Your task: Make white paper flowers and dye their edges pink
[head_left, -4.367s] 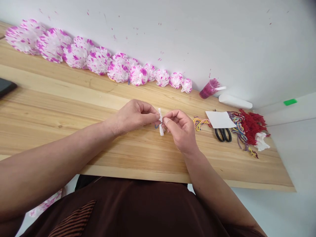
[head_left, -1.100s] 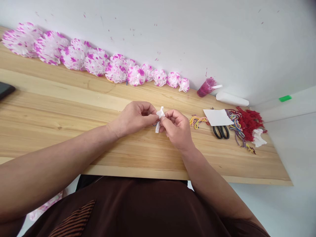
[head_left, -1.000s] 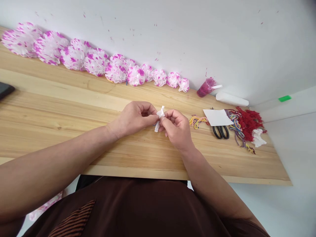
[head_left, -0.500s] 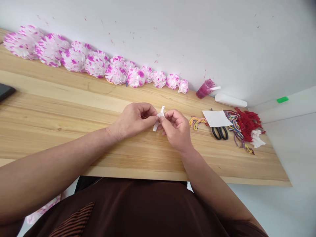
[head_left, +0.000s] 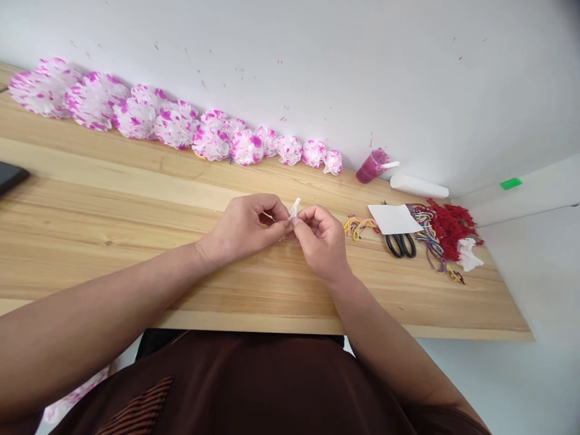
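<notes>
Between my two hands, above the wooden table (head_left: 235, 290), is a small strip of white tissue paper (head_left: 294, 207), gathered at its middle. My left hand (head_left: 251, 226) pinches it from the left with thumb and forefinger. From the other side, my right hand (head_left: 321, 240) grips it, thumb on top and fingers curled under. The strip's upper end sticks up between the fingertips; most of its lower end is hidden by them. Whether a thread is also held at the pinch, I cannot make out.
Several white-and-magenta paper pompoms (head_left: 176, 124) line the wall. To the right stand a cup of magenta liquid (head_left: 371, 165) and a white roll (head_left: 419, 185). Nearby lie white paper (head_left: 394, 219), black-handled scissors (head_left: 401, 246), coloured cords (head_left: 357, 228) and red yarn (head_left: 448, 229). A dark object (head_left: 11, 177) sits far left.
Both hands stay at the strip, but less of its lower end shows now and its upper end looks narrower. The camera view has shifted slightly.
</notes>
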Motion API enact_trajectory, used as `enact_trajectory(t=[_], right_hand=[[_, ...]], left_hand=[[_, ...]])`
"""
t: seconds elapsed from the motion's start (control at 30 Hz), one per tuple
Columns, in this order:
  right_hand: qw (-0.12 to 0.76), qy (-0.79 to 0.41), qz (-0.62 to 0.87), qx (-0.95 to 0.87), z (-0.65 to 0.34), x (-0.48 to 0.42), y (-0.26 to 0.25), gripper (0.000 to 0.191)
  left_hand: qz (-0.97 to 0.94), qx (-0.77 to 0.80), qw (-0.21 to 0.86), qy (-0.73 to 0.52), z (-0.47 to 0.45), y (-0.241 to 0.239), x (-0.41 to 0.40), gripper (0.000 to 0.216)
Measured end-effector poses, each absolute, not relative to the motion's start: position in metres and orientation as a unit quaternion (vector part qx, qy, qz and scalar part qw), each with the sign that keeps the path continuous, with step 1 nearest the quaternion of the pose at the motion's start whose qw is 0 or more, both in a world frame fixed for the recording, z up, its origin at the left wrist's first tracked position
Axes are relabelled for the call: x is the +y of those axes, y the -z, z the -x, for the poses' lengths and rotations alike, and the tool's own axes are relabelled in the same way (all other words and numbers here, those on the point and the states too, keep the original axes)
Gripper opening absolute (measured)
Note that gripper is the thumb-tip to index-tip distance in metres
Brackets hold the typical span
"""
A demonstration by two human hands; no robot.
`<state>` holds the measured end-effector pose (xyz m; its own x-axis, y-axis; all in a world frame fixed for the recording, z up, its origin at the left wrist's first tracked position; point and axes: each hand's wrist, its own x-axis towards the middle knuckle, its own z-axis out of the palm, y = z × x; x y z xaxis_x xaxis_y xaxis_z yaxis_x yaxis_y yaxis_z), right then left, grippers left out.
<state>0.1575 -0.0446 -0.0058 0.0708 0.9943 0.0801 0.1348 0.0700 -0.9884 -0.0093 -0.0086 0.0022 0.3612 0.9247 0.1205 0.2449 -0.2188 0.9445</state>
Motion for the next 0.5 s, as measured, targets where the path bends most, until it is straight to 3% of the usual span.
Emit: enact_trajectory(t=[0.23,0.5], right_hand=[[0.498,-0.449,0.525,-0.524,-0.1575,-0.0442,0.0082,0.021],[0.496,-0.421,0.533,-0.541,-0.1562,-0.0475,0.0074,0.017]], left_hand=[[-0.616,0.426,0.549,-0.370,0.0106,-0.0084,-0.0050,0.020],[-0.652,0.426,0.482,-0.401,0.0091,-0.0016,-0.0078,0.016]])
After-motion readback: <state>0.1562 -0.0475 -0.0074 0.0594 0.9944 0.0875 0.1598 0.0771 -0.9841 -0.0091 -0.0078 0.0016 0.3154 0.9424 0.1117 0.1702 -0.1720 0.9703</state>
